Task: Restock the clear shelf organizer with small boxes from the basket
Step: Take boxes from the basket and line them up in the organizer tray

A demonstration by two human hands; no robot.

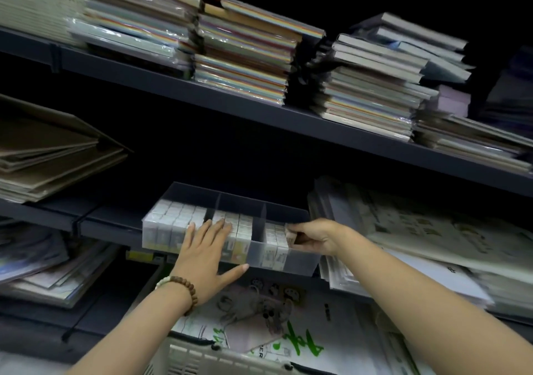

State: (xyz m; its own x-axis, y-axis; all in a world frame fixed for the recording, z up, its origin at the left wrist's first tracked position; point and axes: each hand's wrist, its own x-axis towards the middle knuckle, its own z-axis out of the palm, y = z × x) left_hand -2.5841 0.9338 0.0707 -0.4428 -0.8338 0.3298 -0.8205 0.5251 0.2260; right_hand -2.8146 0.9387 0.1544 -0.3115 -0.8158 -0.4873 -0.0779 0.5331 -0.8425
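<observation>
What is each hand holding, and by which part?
Right hand pinches a small box by its right side, at the right compartment of the organizer. Left hand holds nothing: it lies flat against the organizer front.

the left hand [207,256], fingers straight, presses the front of the clear plastic divided shelf organizer [301,262]. just right of it, the right hand [314,237] pinches a small pale cardboard box [290,234] at the rightmost compartment.
</observation>
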